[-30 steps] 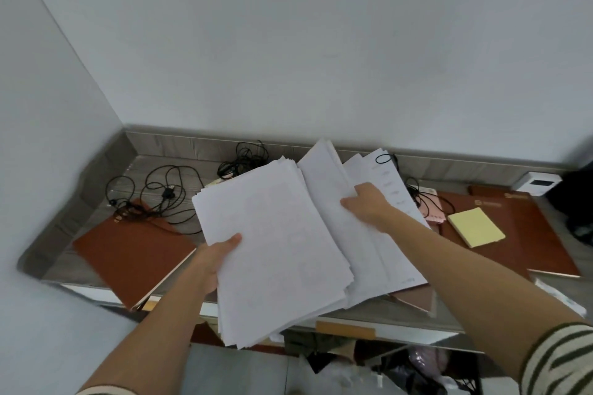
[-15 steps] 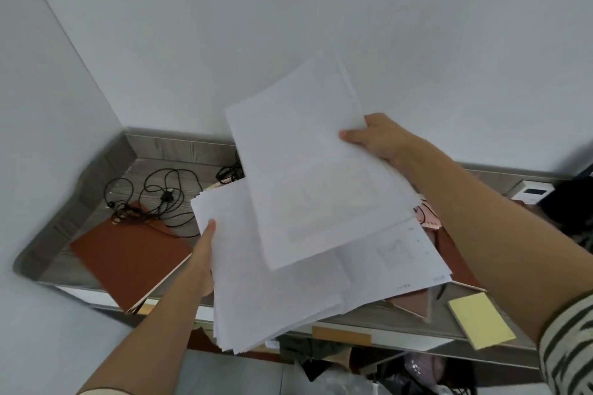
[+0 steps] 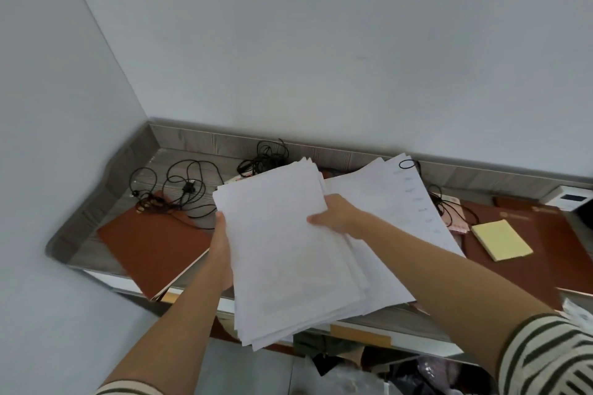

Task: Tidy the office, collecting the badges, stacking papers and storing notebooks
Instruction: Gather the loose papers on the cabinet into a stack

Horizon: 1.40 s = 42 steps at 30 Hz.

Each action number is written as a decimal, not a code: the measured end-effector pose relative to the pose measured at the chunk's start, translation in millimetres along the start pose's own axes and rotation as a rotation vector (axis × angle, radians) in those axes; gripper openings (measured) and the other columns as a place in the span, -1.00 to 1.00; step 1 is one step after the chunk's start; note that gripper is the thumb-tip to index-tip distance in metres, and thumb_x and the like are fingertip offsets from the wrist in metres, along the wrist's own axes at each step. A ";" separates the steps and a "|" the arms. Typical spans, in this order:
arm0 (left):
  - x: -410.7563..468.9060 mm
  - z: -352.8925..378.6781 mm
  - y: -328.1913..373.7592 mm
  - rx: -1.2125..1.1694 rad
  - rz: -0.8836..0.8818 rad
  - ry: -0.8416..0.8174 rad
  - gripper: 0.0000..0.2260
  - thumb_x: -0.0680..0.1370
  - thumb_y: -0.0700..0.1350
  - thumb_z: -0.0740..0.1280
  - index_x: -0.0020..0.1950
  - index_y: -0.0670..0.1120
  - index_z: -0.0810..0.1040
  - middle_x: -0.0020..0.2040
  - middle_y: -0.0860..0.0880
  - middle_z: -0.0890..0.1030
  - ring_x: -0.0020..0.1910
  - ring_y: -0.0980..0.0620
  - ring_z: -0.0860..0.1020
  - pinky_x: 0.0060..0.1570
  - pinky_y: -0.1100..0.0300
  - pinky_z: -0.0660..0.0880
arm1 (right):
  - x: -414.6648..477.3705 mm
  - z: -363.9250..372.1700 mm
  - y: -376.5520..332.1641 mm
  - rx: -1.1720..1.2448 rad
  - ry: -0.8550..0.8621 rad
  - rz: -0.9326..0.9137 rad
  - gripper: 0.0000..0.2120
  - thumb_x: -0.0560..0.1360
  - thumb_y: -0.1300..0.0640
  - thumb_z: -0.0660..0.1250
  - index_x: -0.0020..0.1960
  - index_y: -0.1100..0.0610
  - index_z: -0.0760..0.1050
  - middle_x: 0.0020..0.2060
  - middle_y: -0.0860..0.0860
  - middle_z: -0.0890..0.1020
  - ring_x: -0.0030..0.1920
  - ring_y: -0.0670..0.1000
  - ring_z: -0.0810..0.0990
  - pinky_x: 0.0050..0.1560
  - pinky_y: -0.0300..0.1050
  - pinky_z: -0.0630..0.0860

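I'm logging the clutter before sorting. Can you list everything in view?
paper stack: one, white, held over desk's front edge
loose papers: several, white, on desk right of stack
notebooks: three, brown, one left, two right
sticky pad: one, yellow, on a right notebook
cables: several, black, desk's back left
device: one, white, far right
desk: one, grey, against wall
left hand: grips stack's left edge
right hand: grips stack's right edge

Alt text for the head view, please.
Two hands hold a stack of white papers over a grey desk, left hand at its left edge, right hand on its right. Brown notebooks, tangled black cables and a yellow sticky pad lie on the desk.
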<state>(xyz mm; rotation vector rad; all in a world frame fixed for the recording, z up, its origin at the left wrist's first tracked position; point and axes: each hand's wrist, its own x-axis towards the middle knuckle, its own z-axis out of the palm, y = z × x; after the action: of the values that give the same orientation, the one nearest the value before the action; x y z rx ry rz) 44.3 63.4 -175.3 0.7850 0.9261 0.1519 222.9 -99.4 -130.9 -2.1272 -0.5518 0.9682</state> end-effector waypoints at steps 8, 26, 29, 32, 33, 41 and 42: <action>-2.0 4.5 -9.4 0.188 -0.001 0.097 -0.62 0.44 -0.20 0.50 0.21 -0.29 0.56 0.12 -0.27 0.64 0.04 -0.24 0.63 0.00 -0.11 0.57 | -12.9 -112.6 59.5 -0.175 0.652 0.119 -0.62 0.45 0.05 0.43 0.23 0.12 0.53 0.10 0.06 0.63 0.10 0.11 0.59 0.03 -0.12 0.45; -2.0 6.4 -11.5 0.228 0.020 0.105 -0.62 0.46 -0.18 0.48 0.22 -0.28 0.55 0.14 -0.27 0.63 0.09 -0.26 0.61 0.08 -0.15 0.53 | -52.5 -115.9 82.3 -0.452 0.464 0.233 -0.78 0.45 0.19 0.31 0.08 0.20 0.56 -0.03 0.13 0.64 -0.02 0.17 0.60 -0.05 -0.07 0.52; -0.3 4.5 -12.4 0.233 0.019 0.094 -0.62 0.46 -0.18 0.48 0.23 -0.28 0.55 0.15 -0.27 0.62 0.10 -0.27 0.61 0.12 -0.17 0.52 | -63.1 -153.7 48.2 -0.274 0.522 0.113 -0.79 0.41 0.26 0.36 0.03 0.26 0.61 -0.07 0.18 0.66 -0.06 0.17 0.65 -0.07 -0.02 0.56; -0.5 4.2 -11.9 0.244 0.009 0.081 -0.61 0.46 -0.14 0.49 0.22 -0.26 0.56 0.15 -0.26 0.63 0.08 -0.26 0.61 0.10 -0.16 0.53 | -83.1 -194.5 -1.8 0.022 0.604 -0.068 -0.93 0.38 0.36 0.41 -0.16 0.25 0.61 -0.20 0.16 0.67 -0.34 0.00 0.66 -0.35 -0.12 0.61; 0.0 3.3 -11.1 0.244 0.007 0.076 -0.60 0.45 -0.11 0.49 0.22 -0.24 0.56 0.14 -0.25 0.64 0.08 -0.25 0.62 0.09 -0.16 0.53 | -91.1 -204.8 -19.6 0.092 0.593 -0.119 -0.90 0.37 0.37 0.43 -0.21 0.20 0.60 -0.23 0.11 0.68 -0.39 -0.05 0.66 -0.41 -0.18 0.60; -7.1 4.3 -3.8 0.078 0.021 0.120 -0.53 0.53 0.33 0.20 0.12 -0.01 0.60 0.06 -0.11 0.68 0.04 -0.14 0.63 -0.01 -0.06 0.54 | -69.8 -132.2 -47.8 0.461 0.127 -0.105 -0.69 0.43 0.41 0.41 0.17 0.36 0.56 0.02 0.24 0.68 -0.02 0.23 0.68 0.02 0.18 0.62; -7.3 4.7 -3.6 0.060 0.026 0.118 -0.47 0.54 0.36 0.14 0.17 -0.02 0.60 0.11 -0.13 0.67 0.08 -0.16 0.62 0.05 -0.09 0.53 | -61.1 -112.6 -40.3 0.459 0.073 -0.057 -0.67 0.43 0.40 0.42 0.20 0.35 0.55 0.06 0.24 0.67 0.02 0.23 0.67 0.05 0.16 0.60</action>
<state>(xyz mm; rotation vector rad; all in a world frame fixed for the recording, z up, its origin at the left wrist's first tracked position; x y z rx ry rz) 42.6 55.2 -171.3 0.8503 1.0361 0.1957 268.8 -160.7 -20.5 -1.7191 -0.3137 0.8826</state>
